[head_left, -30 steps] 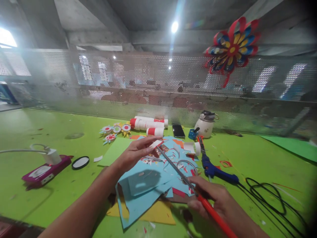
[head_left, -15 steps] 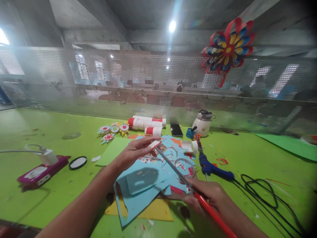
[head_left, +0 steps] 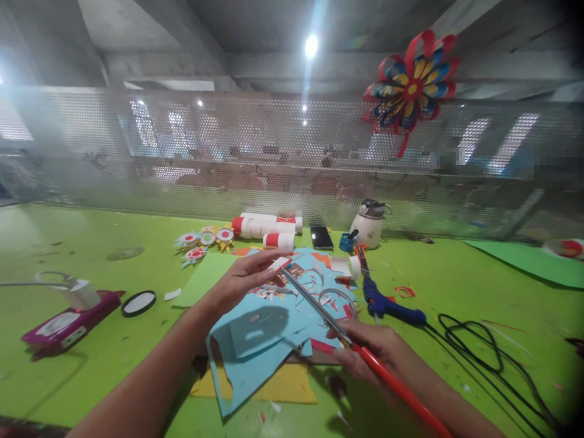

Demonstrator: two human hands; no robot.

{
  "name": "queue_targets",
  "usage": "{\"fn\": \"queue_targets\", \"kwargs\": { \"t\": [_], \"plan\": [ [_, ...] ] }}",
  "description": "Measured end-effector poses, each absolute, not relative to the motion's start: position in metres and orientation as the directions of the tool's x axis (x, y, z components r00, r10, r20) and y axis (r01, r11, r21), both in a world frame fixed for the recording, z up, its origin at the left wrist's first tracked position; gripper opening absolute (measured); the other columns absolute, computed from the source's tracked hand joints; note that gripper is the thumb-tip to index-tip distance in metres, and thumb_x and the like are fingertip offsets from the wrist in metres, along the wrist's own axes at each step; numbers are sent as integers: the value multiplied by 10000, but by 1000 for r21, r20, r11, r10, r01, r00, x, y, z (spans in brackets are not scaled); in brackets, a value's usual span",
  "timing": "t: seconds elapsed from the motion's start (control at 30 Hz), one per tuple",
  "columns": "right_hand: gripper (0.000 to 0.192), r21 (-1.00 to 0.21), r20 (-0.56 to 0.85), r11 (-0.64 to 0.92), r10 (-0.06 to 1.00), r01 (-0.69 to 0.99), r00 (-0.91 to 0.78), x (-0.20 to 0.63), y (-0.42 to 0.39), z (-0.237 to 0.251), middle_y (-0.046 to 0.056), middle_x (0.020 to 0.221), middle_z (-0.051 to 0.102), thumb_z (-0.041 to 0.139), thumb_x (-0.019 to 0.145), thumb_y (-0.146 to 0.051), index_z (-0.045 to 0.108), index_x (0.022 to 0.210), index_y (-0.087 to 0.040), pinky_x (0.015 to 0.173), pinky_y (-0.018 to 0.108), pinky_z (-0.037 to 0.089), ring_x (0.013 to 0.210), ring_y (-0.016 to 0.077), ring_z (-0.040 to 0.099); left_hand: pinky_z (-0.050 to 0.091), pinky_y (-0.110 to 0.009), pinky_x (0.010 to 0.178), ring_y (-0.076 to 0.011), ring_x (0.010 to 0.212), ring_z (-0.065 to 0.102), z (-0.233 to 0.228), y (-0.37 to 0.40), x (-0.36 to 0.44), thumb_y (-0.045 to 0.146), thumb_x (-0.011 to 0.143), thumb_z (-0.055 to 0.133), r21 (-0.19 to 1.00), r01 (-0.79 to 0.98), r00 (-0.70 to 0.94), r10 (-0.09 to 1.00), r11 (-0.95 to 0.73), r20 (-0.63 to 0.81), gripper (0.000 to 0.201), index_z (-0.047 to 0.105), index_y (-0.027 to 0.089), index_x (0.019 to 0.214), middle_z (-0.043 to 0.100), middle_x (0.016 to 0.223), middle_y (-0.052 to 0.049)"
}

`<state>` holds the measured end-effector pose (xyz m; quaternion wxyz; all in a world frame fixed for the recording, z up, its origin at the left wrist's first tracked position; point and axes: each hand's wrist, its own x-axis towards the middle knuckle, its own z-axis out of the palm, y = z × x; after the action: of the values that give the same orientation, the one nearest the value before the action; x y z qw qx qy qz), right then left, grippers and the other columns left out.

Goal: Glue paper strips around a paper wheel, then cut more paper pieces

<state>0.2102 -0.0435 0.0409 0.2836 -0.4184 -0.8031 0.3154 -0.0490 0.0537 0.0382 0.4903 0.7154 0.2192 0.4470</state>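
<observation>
My left hand pinches a small white and red piece of paper above the pile of sheets. In my right hand are red-handled scissors, with their blades pointing up and left. The blade tips meet the paper's edge close to my left fingertips; whether they bite into it I cannot tell. Beneath both hands lie light blue sheets, strewn with small scraps and curled strips. A yellow sheet sticks out below them.
A blue glue gun with a black cable lies right. Behind stand paper cups, a phone and a white bottle. Paper flowers and a purple power strip are left. A perforated screen closes the back.
The whole view has shifted slightly, so things sit a little further left. The scissor blades look somewhat more closed than before. Both hands keep the same holds.
</observation>
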Motion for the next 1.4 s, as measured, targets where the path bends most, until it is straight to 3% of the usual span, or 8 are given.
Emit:
{"fn": "queue_targets", "kwargs": {
  "t": [0.23,0.37,0.5,0.67,0.87,1.13,1.4],
  "plan": [
    [407,-699,240,482,854,527,-462,212,-43,32,10,613,558,481,882,-494,665,821,-136,496,228,395,540,133,485,558,-349,800,-170,867,642,41,52,-49,257,871,588,899,-92,535,739,-429,408,346,621,223,1214,592,1227,-105],
    [384,-692,199,462,860,554,-469,212,-45,34,15,640,554,497,880,-448,678,879,-109,505,234,376,548,128,473,545,-341,837,-216,1036,600,47,50,-50,252,868,591,880,-56,554,719,-471,420,329,632,229,1194,569,1280,-108],
    [317,-675,158,445,866,588,-474,211,-46,37,8,641,548,501,891,-380,677,821,-125,524,235,379,569,124,468,535,-355,854,-256,1128,559,50,51,-52,241,865,595,877,8,574,720,-481,390,324,643,224,1185,577,1294,-113],
    [255,-697,193,442,874,564,-447,209,-41,32,-9,614,532,549,873,-369,623,765,-151,505,229,387,558,124,474,558,-367,828,-253,1086,585,43,57,-53,234,869,588,898,-110,578,708,-426,406,324,636,220,1190,548,1326,-118],
    [281,-729,156,434,858,529,-489,209,-47,38,34,744,623,481,930,-360,633,828,-147,567,242,433,635,136,537,544,-357,858,-244,1103,574,40,56,-52,190,860,597,896,-192,577,693,-399,432,320,633,213,1177,558,1301,-117],
    [302,-730,145,431,856,530,-497,209,-47,43,37,721,614,483,906,-363,639,814,-122,547,243,411,611,130,501,549,-390,858,-255,1097,574,43,54,-51,194,865,585,898,-204,600,675,-391,430,319,625,206,1182,556,1292,-124],
    [276,-737,162,441,851,512,-499,209,-50,39,55,817,675,478,933,-349,665,897,-149,594,251,458,662,143,557,545,-375,854,-245,1073,594,41,54,-49,185,871,580,902,-219,592,684,-373,426,319,619,204,1187,582,1263,-122]
  ]
}}
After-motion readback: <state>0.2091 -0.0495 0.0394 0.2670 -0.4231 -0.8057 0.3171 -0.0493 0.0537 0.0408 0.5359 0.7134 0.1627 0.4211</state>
